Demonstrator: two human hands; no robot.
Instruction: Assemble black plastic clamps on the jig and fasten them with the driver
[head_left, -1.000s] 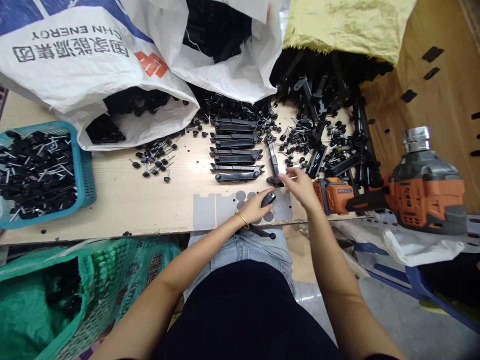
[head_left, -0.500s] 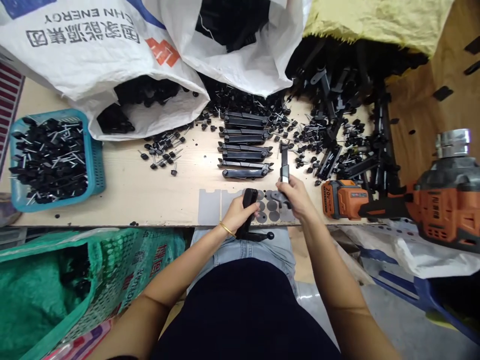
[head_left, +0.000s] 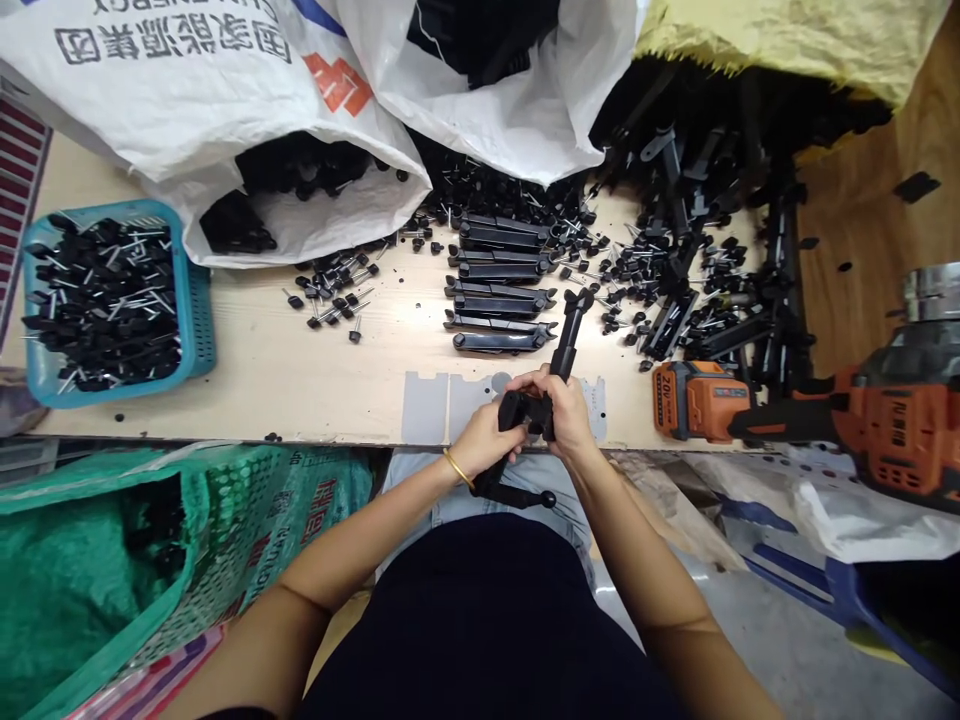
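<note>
My left hand (head_left: 489, 440) is closed round a black plastic bracket (head_left: 517, 495), whose lower arm ends in a ball and hangs past the table's front edge. In my right hand (head_left: 564, 408) is a black plastic arm (head_left: 568, 345), tilted with its forked tip pointing away from me. The near end of the arm meets the top of the bracket between my two hands; fingers partly hide the joint. Just beyond my hands lies a stack of black folded arms (head_left: 501, 300). Grey flat pads (head_left: 426, 408) lie on the table under and beside the hands.
A blue basket (head_left: 196, 320) of black-headed screws stands at the left. White sacks (head_left: 315, 190) and a yellow sack (head_left: 795, 40) line the back. Loose black knobs (head_left: 337, 290) are scattered about. An orange cordless drill (head_left: 892, 420) lies at the right. A green sack (head_left: 90, 600) is at lower left.
My right hand has moved left with the black arm, bringing it against the bracket in my left hand. The arm now tilts and looks turned. The whole view has shifted slightly.
</note>
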